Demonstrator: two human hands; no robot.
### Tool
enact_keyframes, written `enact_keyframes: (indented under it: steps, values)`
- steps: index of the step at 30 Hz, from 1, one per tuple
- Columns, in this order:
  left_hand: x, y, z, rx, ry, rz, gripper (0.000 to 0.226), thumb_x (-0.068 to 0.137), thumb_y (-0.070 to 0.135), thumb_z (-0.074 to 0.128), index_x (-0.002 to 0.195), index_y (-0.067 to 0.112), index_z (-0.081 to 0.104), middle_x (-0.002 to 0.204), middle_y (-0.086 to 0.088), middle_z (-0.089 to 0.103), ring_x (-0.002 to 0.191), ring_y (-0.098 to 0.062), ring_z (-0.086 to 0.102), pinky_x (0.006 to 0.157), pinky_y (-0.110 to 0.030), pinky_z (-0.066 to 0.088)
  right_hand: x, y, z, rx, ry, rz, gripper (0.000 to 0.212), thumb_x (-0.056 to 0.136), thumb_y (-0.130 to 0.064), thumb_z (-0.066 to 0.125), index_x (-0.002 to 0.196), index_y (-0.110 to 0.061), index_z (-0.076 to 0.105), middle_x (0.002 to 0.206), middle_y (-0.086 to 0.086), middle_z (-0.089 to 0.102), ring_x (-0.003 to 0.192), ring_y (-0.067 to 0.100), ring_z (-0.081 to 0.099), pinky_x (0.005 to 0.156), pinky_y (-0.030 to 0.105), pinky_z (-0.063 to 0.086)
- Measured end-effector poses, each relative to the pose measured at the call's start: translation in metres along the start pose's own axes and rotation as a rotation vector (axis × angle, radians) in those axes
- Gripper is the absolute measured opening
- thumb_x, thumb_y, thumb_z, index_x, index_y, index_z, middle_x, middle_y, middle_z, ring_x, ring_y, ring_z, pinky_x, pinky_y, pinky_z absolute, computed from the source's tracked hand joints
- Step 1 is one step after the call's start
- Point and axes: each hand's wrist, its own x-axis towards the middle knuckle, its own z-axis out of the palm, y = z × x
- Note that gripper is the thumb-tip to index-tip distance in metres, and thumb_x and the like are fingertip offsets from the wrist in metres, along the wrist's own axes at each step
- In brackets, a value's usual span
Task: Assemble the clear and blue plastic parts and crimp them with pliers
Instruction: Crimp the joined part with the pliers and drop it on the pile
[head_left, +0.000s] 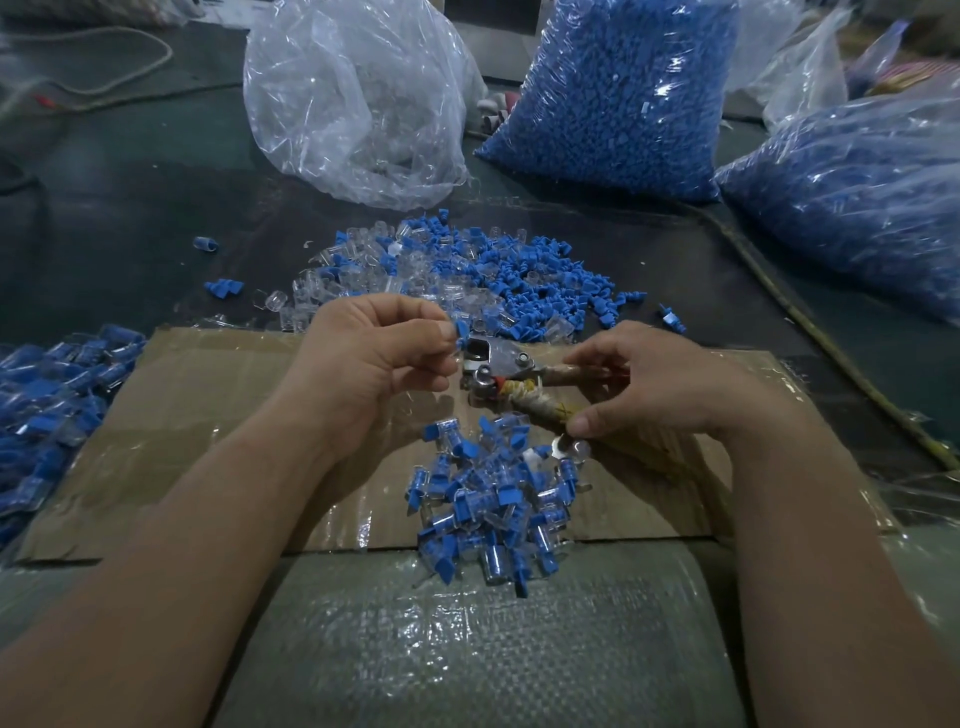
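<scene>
L hand (374, 358) pinches a blue part (461, 329) right at the head of the pliers (488, 361), mid-scene over the cardboard (208, 415). R hand (660, 387) curls round the wrapped handles, hiding most of them. What's inside the jaws can't be made out.

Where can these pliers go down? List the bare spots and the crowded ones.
Bare cardboard between the left-edge pile and the near pile; also the woven sheet in front of that pile. Crowded: the loose heap beyond the cardboard's far edge.
</scene>
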Motion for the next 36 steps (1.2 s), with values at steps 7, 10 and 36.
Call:
enact_keyframes:
  steps: [7,10,36]
  values:
    - [0.003,-0.003,-0.003,-0.017,0.002,-0.008,0.015,0.058,0.008,0.065,0.072,0.004,0.061,0.057,-0.005,0.062,0.051,-0.013,0.061,0.047,-0.018,0.051,0.001,-0.002,0.002,-0.07,-0.002,-0.011,0.076,0.053,-0.051,0.079,0.122,-0.032,0.054,0.099,-0.019,0.041,0.09,0.001,0.043,0.071,0.021,0.036]
    - [0.004,-0.003,-0.004,-0.01,0.004,-0.011,0.015,0.059,0.008,0.066,0.072,0.005,0.061,0.057,-0.004,0.063,0.052,-0.013,0.061,0.048,-0.019,0.051,0.001,-0.006,0.004,-0.11,0.004,-0.007,0.076,0.052,-0.052,0.08,0.121,-0.034,0.054,0.099,-0.017,0.041,0.089,0.002,0.041,0.071,0.022,0.036]
    - [0.006,-0.006,-0.001,-0.018,0.058,0.125,0.012,0.085,-0.002,0.052,0.079,0.008,0.055,0.063,0.002,0.064,0.062,-0.008,0.064,0.051,-0.016,0.051,0.005,-0.02,0.017,0.008,0.514,-0.048,0.029,0.075,-0.011,0.06,0.078,-0.028,0.038,0.073,-0.012,0.045,0.064,0.005,0.042,0.052,0.022,0.031]
